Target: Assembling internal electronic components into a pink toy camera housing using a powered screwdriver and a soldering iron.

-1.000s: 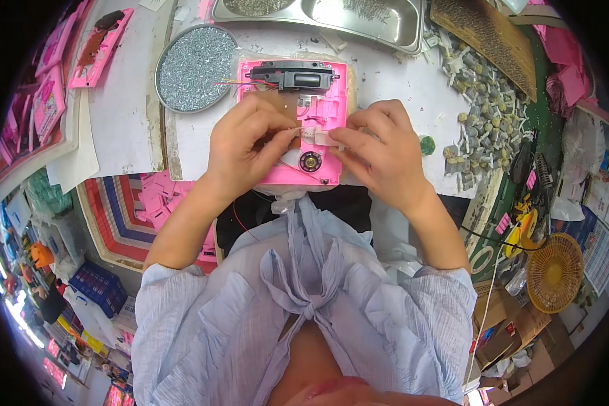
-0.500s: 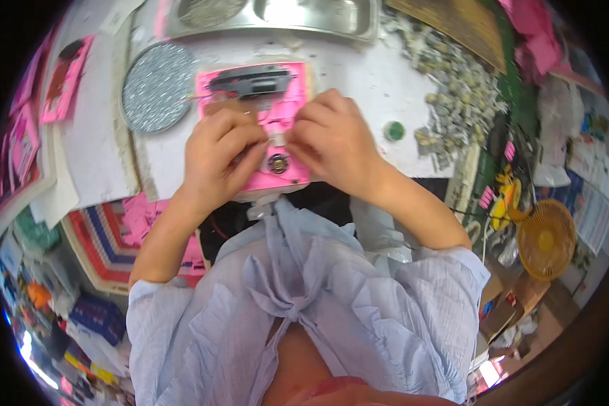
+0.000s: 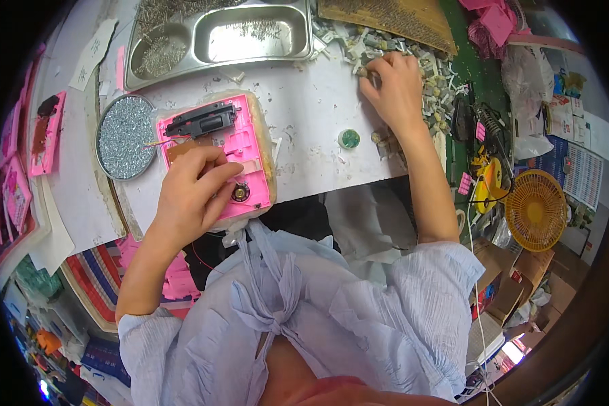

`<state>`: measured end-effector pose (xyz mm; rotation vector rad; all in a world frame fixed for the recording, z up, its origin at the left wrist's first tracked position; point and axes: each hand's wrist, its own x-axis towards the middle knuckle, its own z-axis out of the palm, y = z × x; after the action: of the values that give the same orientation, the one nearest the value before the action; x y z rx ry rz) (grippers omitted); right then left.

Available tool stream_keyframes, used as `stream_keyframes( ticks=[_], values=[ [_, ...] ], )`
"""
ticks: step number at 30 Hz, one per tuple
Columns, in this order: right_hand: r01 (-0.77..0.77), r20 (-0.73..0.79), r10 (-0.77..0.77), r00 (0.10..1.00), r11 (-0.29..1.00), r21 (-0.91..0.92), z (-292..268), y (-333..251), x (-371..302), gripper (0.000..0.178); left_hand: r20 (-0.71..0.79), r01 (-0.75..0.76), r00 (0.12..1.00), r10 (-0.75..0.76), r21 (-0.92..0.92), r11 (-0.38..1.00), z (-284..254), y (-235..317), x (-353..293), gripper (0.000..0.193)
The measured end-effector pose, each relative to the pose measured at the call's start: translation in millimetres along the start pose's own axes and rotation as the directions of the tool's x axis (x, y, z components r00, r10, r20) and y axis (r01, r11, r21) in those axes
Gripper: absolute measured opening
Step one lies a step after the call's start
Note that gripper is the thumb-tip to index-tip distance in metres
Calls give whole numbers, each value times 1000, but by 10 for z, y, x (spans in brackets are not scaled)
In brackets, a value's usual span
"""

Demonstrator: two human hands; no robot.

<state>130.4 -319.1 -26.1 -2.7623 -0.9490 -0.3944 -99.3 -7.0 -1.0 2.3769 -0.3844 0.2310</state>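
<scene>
A pink plastic case (image 3: 258,145) lies on a padded, wrapped base at the table's near left. Across its far end sits a black plastic module (image 3: 203,120), and a small round dark part (image 3: 241,193) is set in its near end. My left hand (image 3: 195,188) rests over the case, fingers bent and apart, the fingertips near a small pale piece. On the right, my right hand (image 3: 396,91) is over the edge of a pile of small grey-and-tan parts (image 3: 432,81). Its thumb and fingertips close around one of them, which they mostly hide.
Beside the case stands a round dish of small silvery pieces (image 3: 125,139). A steel divided tray (image 3: 250,61) holds springs behind. To the right are a small green-filled pot (image 3: 348,139), a brown board (image 3: 392,19) and a yellow fan (image 3: 536,210).
My right hand has left the case and reached out right to the pile of parts. My left hand has stayed over the case. The whole view has shifted.
</scene>
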Motion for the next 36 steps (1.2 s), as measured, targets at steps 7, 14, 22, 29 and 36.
stream_keyframes(
  ticks=[7,14,22,29,36],
  values=[
    [48,84,-103,991,867,496,-446,-972,-192,23,120,350,935,-332,-447,823,67,226,768,19],
    [-414,414,22,910,77,907,-508,-909,-473,26,104,-117,984,142,-215,970,155,270,1019,19],
    [-450,556,94,826,-483,751,-420,-545,-768,35,345,-223,869,355,-369,902,275,294,1701,14],
    [-336,469,186,863,-481,810,-506,-534,-860,37,-61,-275,951,304,288,917,878,-449,3079,13],
    [-355,478,246,843,-413,839,-587,-415,-1089,38,122,-454,887,446,411,790,907,-494,3235,13]
  ],
)
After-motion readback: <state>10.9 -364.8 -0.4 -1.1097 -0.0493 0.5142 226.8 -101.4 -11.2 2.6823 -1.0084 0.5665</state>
